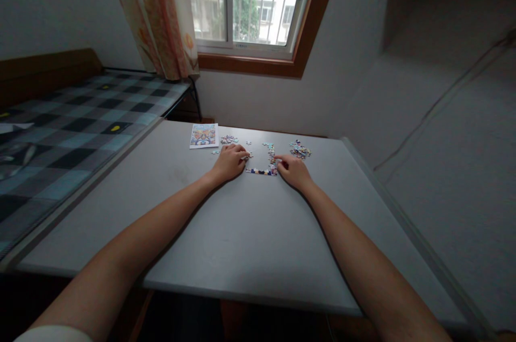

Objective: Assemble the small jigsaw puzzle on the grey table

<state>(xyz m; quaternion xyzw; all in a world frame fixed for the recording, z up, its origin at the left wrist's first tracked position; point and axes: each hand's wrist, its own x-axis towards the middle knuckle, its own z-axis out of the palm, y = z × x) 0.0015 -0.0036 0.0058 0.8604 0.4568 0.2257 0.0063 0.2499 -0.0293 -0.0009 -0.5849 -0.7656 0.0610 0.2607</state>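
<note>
A partly joined jigsaw puzzle (262, 172) lies on the table, its bottom and right edges forming a corner. My left hand (233, 162) rests at its left side, fingers curled and pinched at small jigsaw pieces (249, 156); the thumb is mostly hidden. On the right, my right hand (293, 170) touches the puzzle's right strip with an outstretched index finger, thumb apart. Loose pieces lie in a left pile (229, 139) beyond my left hand and a right pile (300, 149) beyond my right hand. A printed reference picture (203, 136) lies at the far left.
The pale table (242, 240) reaches toward the wall under a barred window (258, 3). To the left stands a bed with a checked cover (80, 116), and a curtain (161, 19) hangs behind it. A cable (435, 105) runs down the right wall.
</note>
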